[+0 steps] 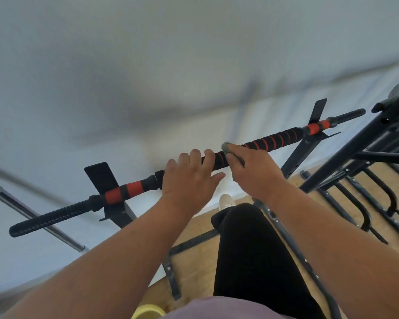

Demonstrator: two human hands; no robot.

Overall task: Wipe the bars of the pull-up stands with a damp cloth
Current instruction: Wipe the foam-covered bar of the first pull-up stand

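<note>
The long bar [274,139] has open air above it, all the way to the pale wall [148,65]. Two black brackets [101,178] hold it up, one near each end, and a hand sliding along would bump into them. The left hand [189,178] and right hand [253,171] sit side by side in the middle, just a small gap between them. On the right, a dark metal frame [355,155] stands close and crowds that end.

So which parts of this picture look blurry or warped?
Head view: the white wall is smeared; the black-and-red foam pull-up bar and both hands, left and right, stay fairly sharp; wide-angle bending curves the dark metal frames.
</note>
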